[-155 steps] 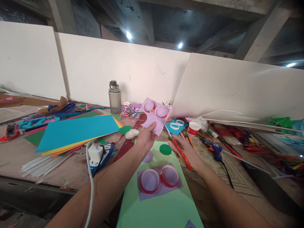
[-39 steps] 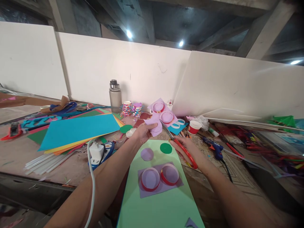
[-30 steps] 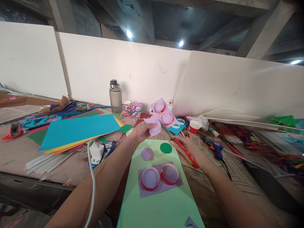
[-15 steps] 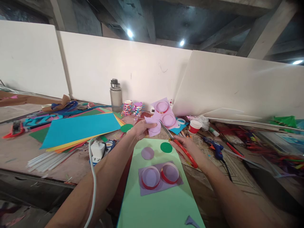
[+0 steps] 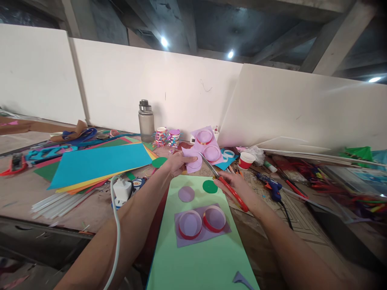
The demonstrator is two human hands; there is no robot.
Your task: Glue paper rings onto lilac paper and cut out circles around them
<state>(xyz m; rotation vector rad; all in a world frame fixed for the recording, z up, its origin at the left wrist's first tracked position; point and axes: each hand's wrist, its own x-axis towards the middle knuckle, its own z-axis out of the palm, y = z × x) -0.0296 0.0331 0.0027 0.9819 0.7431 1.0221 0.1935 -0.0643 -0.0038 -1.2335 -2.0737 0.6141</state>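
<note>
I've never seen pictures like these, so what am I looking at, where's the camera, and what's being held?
There's no machine, just someone working barehanded. The camera is worn on that person's head, looking forward and down. The left hand holds a lilac sheet with two rings; the right hand holds red-handled scissors beside that sheet. Below, a pale green sheet carries a green disc, a purple disc and a purple piece with two red-sided rings. Behind stands a water bottle.

one camera on the person's head, looking forward and a little down, held purple paper (image 5: 190,152) near the middle, green sheet (image 5: 196,264) close below, table (image 5: 18,205) on both sides, white boards (image 5: 136,76) farther back, ceiling (image 5: 216,30) on top
</note>
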